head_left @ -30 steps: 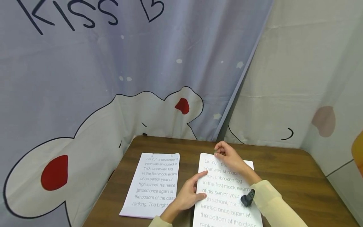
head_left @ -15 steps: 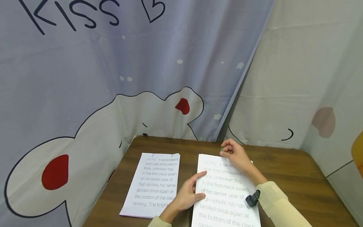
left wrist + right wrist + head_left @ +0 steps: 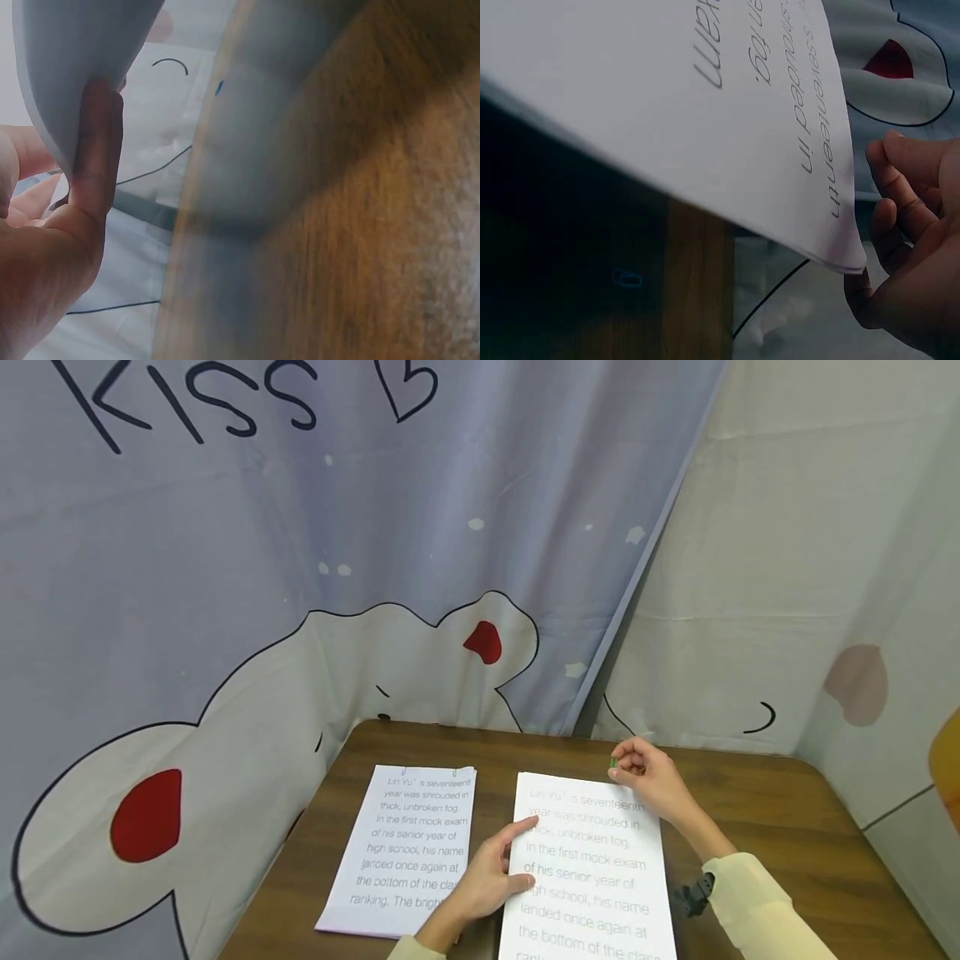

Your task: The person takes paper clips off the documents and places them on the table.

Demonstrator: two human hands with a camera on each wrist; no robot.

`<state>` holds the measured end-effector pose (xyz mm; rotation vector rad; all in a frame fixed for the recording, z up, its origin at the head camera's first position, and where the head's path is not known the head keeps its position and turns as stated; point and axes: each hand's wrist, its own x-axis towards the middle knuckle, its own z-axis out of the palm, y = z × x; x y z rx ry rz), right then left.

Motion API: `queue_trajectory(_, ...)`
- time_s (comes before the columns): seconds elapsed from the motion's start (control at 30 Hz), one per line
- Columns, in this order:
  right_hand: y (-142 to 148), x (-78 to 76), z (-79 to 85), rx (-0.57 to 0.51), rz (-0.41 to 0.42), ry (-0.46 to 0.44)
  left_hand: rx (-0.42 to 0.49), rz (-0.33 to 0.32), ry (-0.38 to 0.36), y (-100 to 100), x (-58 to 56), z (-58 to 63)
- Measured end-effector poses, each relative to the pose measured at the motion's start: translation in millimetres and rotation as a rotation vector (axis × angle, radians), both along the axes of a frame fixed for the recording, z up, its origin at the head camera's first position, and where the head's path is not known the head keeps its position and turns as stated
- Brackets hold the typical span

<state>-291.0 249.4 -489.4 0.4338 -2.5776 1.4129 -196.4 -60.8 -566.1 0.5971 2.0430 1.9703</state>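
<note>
My left hand point(image 3: 486, 878) grips the left edge of a stack of printed white sheets point(image 3: 585, 877), thumb and index finger on top. In the left wrist view, the fingers of that left hand point(image 3: 94, 165) lie behind the stack, which is raised off the table. My right hand point(image 3: 654, 778), at the stack's top right corner, pinches a small green paper clip point(image 3: 613, 762) between thumb and index finger. In the right wrist view the right hand point(image 3: 919, 217) is beside the sheets' corner point(image 3: 847, 262); the green clip cannot be made out there.
A second printed stack point(image 3: 408, 852) lies on the wooden table point(image 3: 780, 827) to the left, with two paper clips point(image 3: 453, 771) on its top edge. A blue paper clip point(image 3: 627, 278) lies on the table, below the raised sheets. A printed curtain point(image 3: 420, 527) hangs behind the table.
My right hand has moved right along the stack's top edge, from near its left part to the right corner, carrying the green paper clip. The stack has shifted slightly left and down.
</note>
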Motion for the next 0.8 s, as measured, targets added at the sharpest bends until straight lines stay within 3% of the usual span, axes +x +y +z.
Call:
queue_trajectory(0.33, 31.0, 16.9, -7.7, -0.014, -0.045, 0.021, -0.009, 0.022, 0.000, -8.2, 1.0, -3.9)
queue_trajectory(0.8, 64.7, 19.9, -31.3, 0.013, -0.077, 0.020, -0.009, 0.047, -0.022, -18.4, 0.7, -4.3)
